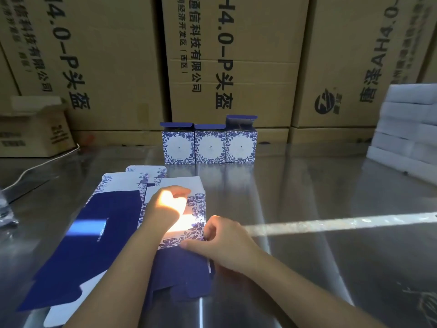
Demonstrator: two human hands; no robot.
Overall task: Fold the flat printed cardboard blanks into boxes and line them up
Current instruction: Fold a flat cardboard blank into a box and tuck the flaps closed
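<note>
A flat blue-and-white floral blank (196, 209) lies on the shiny metal table (319, 197) in front of me. My left hand (166, 207) grips its upper part, fingers curled over the top edge. My right hand (224, 242) pinches the blank's lower right corner, where the dark blue flaps (182, 273) begin. A stack of flat blanks (94, 233), dark blue side up, lies just to the left. Three folded floral boxes (209, 145) stand side by side at the back of the table, lids open.
Large brown cartons (227, 55) wall off the back of the table. A smaller carton (35, 131) sits at the back left, with a white cord (42, 162) beside it. White foam blocks (406, 129) are stacked at the right.
</note>
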